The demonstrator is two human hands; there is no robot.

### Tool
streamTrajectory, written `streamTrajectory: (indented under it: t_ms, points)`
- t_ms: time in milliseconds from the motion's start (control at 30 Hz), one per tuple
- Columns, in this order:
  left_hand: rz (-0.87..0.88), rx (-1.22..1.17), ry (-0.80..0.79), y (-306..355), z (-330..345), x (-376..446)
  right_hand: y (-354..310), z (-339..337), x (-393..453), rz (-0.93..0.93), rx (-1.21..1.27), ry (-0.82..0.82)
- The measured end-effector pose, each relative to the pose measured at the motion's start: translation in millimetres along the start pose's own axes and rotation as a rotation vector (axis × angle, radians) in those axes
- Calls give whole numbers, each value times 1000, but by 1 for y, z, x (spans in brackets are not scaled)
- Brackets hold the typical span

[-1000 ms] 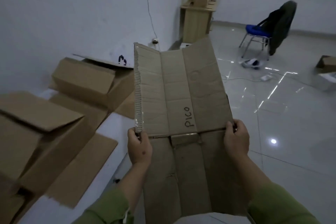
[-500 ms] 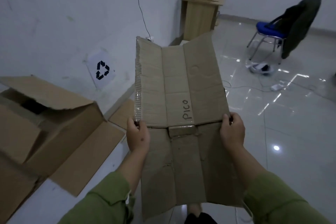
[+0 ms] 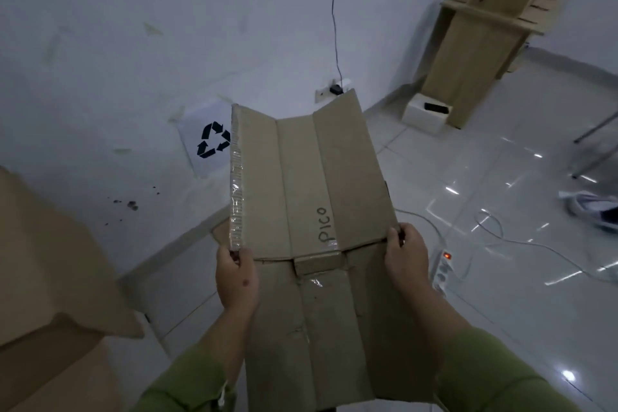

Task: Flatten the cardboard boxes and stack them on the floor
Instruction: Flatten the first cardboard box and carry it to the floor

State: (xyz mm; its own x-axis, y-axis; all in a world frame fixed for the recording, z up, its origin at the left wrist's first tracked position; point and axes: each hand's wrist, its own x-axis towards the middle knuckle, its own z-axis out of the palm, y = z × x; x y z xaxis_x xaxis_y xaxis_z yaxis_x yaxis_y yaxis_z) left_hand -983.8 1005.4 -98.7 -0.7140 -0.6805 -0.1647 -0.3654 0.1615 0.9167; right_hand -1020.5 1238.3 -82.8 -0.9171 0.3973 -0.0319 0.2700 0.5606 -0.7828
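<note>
I hold a flattened cardboard box [image 3: 311, 184] out in front of me, above the floor. It is brown, creased lengthwise, with "PICO" handwritten near its middle fold and clear tape along its left edge. My left hand [image 3: 236, 278] grips its left edge at the fold. My right hand [image 3: 406, 254] grips the right edge at the same height. The lower half of the sheet hangs toward my body. Another cardboard box [image 3: 50, 278], with an open flap, fills the lower left.
A white wall with a recycling sign [image 3: 214, 140] rises ahead. A wall socket [image 3: 331, 90] with a cable sits above the sheet. A tall cardboard stand [image 3: 478, 40] occupies the corner. A power strip [image 3: 443, 269], white cables and a shoe [image 3: 592, 211] lie on the glossy tile floor.
The view has swung left and down toward the wall and recycling sign; the chair and far box pile left the frame. Both hands keep the same grip on the flattened box.
</note>
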Motion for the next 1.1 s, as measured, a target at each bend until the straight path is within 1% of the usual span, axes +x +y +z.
streamTrajectory:
  t_ms: [133, 233, 400, 500, 567, 733, 867, 1000, 1100]
  points:
    - [-45, 53, 50, -4, 47, 53, -3, 48, 71, -10, -28, -94]
    - [-84, 73, 128, -19, 81, 88, 4, 94, 123, -15, -54, -189]
    - [-166, 132, 213, -65, 124, 140, 35, 176, 183, -10, -101, -338]
    - [-170, 168, 254, -106, 151, 175, 68, 231, 217, -36, -124, -406]
    - [-183, 181, 296, -144, 173, 197, 95, 276, 237, -60, -123, -441]
    - [-270, 208, 368, -267, 237, 247, 179, 399, 274, -88, -149, -520]
    - [-320, 204, 389, -356, 281, 277, 252, 480, 297, -92, -164, -534]
    - [-391, 240, 382, -430, 318, 308, 306, 546, 319, -109, -172, -534]
    - [-414, 232, 392, -470, 343, 323, 337, 581, 331, -122, -154, -547]
